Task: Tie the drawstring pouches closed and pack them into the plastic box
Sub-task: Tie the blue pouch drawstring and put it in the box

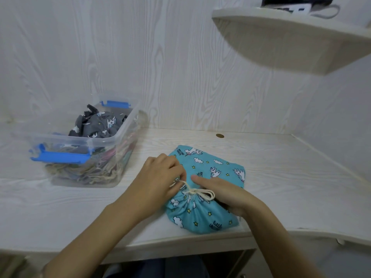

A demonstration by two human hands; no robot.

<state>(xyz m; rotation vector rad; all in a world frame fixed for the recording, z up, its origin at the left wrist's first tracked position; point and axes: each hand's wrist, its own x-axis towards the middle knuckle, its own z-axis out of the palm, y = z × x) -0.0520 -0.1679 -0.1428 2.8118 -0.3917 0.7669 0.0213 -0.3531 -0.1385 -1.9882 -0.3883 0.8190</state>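
Left hand [160, 173] pinches cream drawstring cord [193, 190] of turquoise unicorn-print cloth pouch [212, 165] on pale wood-grain tabletop [285, 177]; right hand [226, 197] presses forefinger onto it (grip unclear).

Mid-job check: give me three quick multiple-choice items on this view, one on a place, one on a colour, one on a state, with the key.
1. Where does the plastic box stand relative to the turquoise pouch?
A) to its left
B) to its right
C) on top of it

2. What colour are the box's latches?
A) red
B) blue
C) green

3. How is the pouch's mouth?
A) spread wide open
B) folded under the pouch
C) gathered by the cord

Key:
1 A: the box sits on the desk to the left of the pouch.
2 B: both latches show blue against the clear plastic.
3 C: the fabric puckers where the cord is drawn, and the left hand pinches the cord.
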